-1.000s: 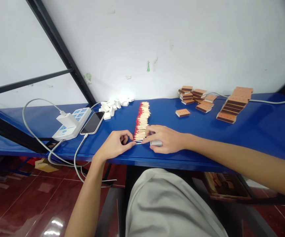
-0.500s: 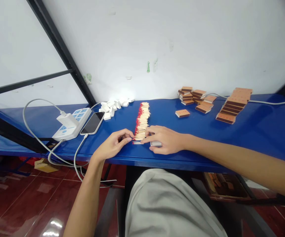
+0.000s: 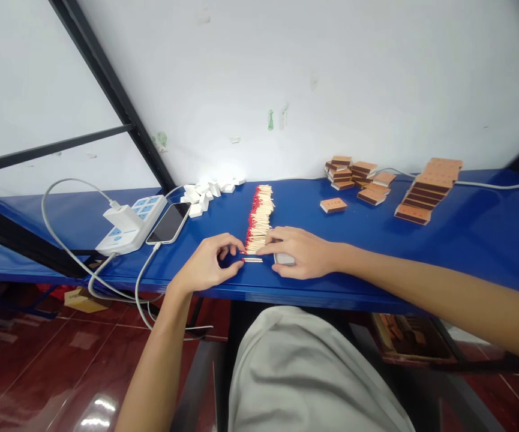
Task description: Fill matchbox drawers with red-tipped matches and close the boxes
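1. The left hand (image 3: pixel 205 264) is at the red-headed end of a long row of matches (image 3: pixel 260 219) on the blue table (image 3: pixel 295 204); its thumb and forefinger are bowed apart, tips close to the heads, with nothing visibly pinched between them.
2. Two loose matches (image 3: pixel 254 260) lie side by side just below the row's near end, their heads near the left thumb.
3. The right hand (image 3: pixel 303 252) rests to the right of the row, forefinger extended towards the row's near end, thumb spread away from it.
4. A small white box (image 3: pixel 284 259) is partly covered by the right hand; whether its fingers grip it, I cannot tell.
5. More white boxes (image 3: pixel 205 195) are heaped near the wall, beside a smartphone (image 3: pixel 168 223) and a power strip (image 3: pixel 111 242).
6. To the right are a single matchbox (image 3: pixel 333 205), a pile of matchboxes (image 3: pixel 367 180) and a stepped stack of matchboxes (image 3: pixel 428 192).
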Motion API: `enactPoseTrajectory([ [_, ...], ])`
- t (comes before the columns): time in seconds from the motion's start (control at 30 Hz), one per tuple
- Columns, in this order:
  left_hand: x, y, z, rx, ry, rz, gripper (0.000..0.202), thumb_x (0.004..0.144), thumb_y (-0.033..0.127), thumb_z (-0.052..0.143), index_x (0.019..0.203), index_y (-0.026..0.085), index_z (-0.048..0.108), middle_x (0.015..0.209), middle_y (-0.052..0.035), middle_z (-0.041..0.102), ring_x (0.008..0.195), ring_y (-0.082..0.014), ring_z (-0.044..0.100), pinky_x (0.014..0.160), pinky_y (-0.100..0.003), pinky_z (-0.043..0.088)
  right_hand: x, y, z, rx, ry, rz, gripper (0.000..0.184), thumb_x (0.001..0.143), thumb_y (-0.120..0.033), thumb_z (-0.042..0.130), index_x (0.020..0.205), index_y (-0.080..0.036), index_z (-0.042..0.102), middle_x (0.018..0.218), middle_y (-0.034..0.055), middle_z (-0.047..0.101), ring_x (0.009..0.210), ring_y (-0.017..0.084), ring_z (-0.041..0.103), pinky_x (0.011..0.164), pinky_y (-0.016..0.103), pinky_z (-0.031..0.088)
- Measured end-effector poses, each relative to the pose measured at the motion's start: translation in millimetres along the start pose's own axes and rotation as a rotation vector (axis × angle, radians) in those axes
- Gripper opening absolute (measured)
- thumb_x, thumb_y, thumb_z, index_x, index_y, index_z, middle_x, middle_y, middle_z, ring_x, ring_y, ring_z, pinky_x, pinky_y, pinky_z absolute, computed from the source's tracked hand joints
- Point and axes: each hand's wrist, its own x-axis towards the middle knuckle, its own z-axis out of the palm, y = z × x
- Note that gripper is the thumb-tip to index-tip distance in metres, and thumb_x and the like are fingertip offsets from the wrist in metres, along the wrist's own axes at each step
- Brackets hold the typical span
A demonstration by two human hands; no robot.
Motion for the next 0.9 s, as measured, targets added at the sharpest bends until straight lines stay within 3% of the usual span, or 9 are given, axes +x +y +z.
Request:
enactPoseTrajectory([
  [0.9,-7.5,5.6,1.9,0.089,-0.002,0.052,0.021,0.087,0.027,0.064,0.104,0.019,0.073,0.090,-0.0033,0.060,0.072,-0.0138,0.053,0.067,-0.027,0.043,0.6,-0.3,-1.3,0.026,-0.028,0.006,0.035,0.088,-0.028,0.060,0.120,-0.018,0.069,0.108,0.0107,0.062,0.094,0.024,0.059,0.087,0.040,0.047],
])
